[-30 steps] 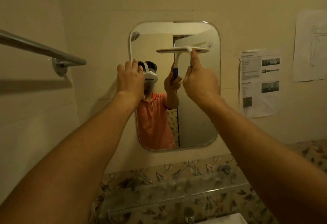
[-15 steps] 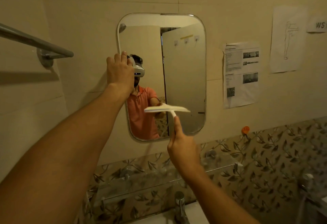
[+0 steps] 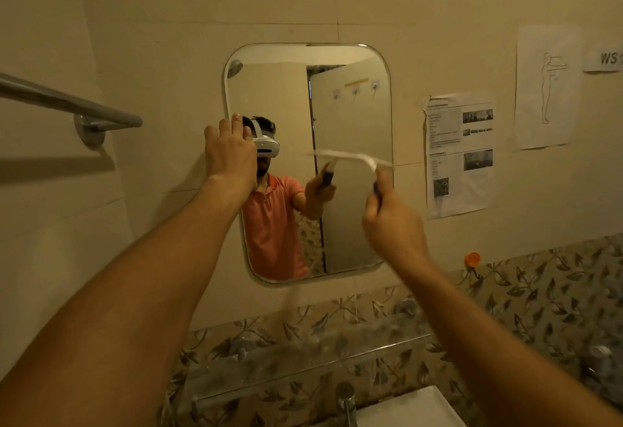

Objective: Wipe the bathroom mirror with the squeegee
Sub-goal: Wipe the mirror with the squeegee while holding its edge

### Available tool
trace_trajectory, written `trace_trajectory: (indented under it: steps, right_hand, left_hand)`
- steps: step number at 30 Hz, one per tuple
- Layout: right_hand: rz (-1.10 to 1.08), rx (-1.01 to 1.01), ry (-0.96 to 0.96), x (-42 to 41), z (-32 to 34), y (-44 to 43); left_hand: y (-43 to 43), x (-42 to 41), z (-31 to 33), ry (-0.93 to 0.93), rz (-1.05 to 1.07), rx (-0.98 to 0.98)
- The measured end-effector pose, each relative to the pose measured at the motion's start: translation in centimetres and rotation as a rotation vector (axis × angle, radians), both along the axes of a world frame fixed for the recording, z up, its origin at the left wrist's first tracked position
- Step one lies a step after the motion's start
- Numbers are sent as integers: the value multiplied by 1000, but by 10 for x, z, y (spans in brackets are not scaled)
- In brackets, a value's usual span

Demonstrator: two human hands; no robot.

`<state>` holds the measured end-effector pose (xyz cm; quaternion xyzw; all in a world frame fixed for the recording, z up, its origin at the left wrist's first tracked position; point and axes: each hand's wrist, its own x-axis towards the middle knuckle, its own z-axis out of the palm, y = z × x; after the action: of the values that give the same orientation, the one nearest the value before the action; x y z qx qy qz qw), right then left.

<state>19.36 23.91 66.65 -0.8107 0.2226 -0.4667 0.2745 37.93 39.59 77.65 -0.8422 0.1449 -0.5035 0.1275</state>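
Glass comes first: the mirror (image 3: 350,116) is a rigid, brittle sheet fixed to the wall. We judge it slick, so it should take steady pressure but no knock from a hard edge. Our left hand (image 3: 231,153) lies flat, fingers straight, over the mirror's left edge, bracing there. Our right hand (image 3: 394,224) is curled round the dark handle of the squeegee (image 3: 350,156), which sits in front of the mirror's right half at about mid-height, its pale blade roughly level. It is motion-blurred, so we cannot tell whether the blade touches the glass. We judge it light and stiff in the frame, with a soft strip along the blade edge. Our grip low on the handle looks right, letting the wrist keep the blade square.
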Motion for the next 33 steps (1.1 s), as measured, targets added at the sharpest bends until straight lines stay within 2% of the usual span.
trace_trajectory:
  steps: [6,12,19,33]
  right_hand:
    - [-82,-66,-75,5,119,-33]
    - [-140,-57,-56,20,148,-37]
    - [-159,7,3,19,108,-25]
    - [-39,249,152,14,-39,15]
  left_hand:
    - [-1,4,0,-10,5,12]
    - [-2,7,1,-37,8,28]
    - [-3,7,1,-70,35,45]
    - [-1,5,1,-42,42,21]
